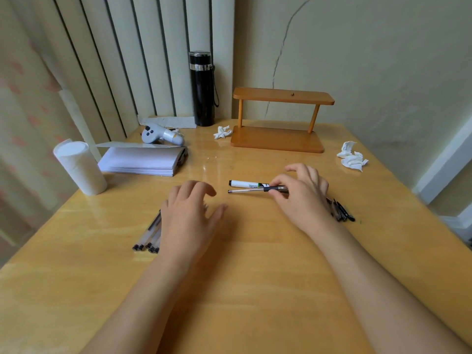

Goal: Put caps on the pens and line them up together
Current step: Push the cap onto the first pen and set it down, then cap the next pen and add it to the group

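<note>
Two bare forearms reach across a glossy yellow wooden table. The left hand, fingers spread and holding nothing, hovers over a bundle of clear-barrelled pens angled away to the right. The right hand pinches the dark grip of a slim metal pen lying left-right, tip leftward, just beside a parallel white marker. Loose black caps lie behind the right wrist. Farther back stand a smooth black cylindrical flask and a wooden shelf.
</note>
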